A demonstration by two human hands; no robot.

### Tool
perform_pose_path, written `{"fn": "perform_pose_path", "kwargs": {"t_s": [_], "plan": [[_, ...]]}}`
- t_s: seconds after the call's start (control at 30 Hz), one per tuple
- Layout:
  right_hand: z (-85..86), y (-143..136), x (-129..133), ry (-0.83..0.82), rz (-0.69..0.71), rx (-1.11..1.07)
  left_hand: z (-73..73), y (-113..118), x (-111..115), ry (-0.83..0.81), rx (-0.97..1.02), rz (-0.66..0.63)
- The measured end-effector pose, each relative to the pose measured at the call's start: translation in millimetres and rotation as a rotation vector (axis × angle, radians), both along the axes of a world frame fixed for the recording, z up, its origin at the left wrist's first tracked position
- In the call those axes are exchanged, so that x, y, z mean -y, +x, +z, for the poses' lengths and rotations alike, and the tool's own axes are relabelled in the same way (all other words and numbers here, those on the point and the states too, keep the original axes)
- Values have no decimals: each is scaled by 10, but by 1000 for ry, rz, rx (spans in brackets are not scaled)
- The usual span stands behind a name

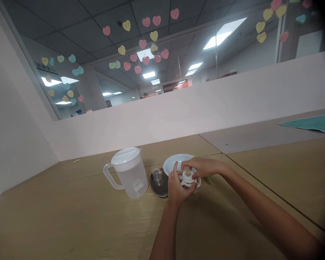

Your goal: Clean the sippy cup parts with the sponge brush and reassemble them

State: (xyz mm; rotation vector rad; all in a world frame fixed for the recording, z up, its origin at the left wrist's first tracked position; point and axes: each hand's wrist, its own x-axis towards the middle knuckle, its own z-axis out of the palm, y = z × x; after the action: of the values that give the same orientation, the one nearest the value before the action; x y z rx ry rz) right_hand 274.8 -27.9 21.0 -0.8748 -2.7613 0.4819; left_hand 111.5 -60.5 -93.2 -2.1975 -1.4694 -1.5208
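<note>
Left hand (176,190) curled round small white two-handled bottle (189,183); right hand (203,167) pinches its white collar (188,177). Round dark metal tray (159,190) near left hand.

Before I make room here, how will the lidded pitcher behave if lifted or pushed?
The pitcher is probably stiff, being straight-sided and plastic-looking. Standing tall, it might tip if pushed near its lid. Its large side handle should probably make lifting easier, though contents are unclear.

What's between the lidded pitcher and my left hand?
In the head view, a dark round dish with a small clear cup-shaped piece in it lies between the pitcher and the left hand.
</note>
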Motion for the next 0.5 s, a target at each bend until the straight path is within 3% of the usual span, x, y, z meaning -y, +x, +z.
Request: {"fn": "perform_pose_path", "kwargs": {"t_s": [0.17,0.33,0.5], "plan": [[-17,-100,100,130,-102,62,-57,-15,-25,-4,-46,7],[-163,-366,106,311,-353,117,-92,-11,-29,8,-48,22],[-171,-406,71,329,-425,183,-88,8,-13,-35,-42,31]]}}
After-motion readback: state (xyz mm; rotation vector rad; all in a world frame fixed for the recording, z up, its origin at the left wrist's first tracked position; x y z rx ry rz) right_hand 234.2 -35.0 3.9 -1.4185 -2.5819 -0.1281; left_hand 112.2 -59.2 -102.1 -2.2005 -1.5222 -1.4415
